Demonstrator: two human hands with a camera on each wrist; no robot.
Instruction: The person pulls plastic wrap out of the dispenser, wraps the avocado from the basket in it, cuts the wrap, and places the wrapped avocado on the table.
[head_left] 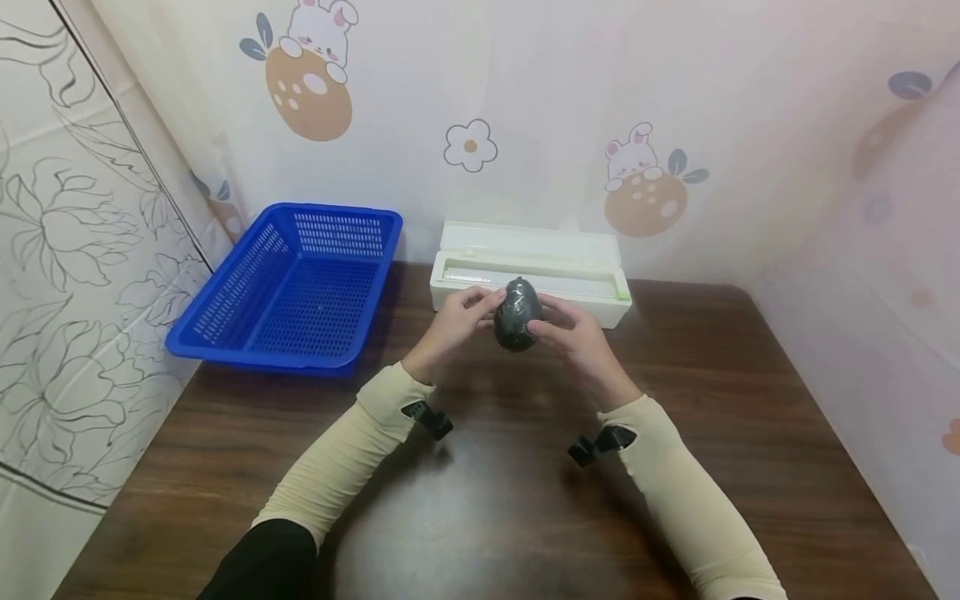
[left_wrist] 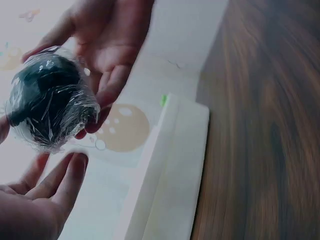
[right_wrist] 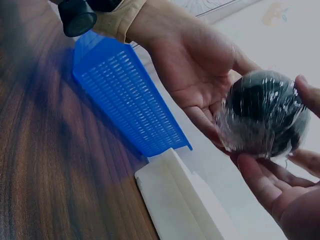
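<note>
A dark green avocado (head_left: 517, 315) in clear cling film is held up between both hands, above the table and in front of a white cling film dispenser (head_left: 525, 258). On its left side my left hand (head_left: 459, 325) pinches it, thumb near the top. My right hand (head_left: 577, 337) grips the other side, with the thumb across its front. Wrinkled film shows around the avocado (left_wrist: 52, 102) in the left wrist view. In the right wrist view, film also covers the avocado (right_wrist: 265, 115), and fingers of both hands support it from below.
A blue plastic basket (head_left: 258, 358) stands at the back left of the brown wooden table (head_left: 480, 500). The dispenser has its lid raised against the patterned curtain (head_left: 540, 108) behind. A green piece (head_left: 622, 293) sits at the dispenser's right end.
</note>
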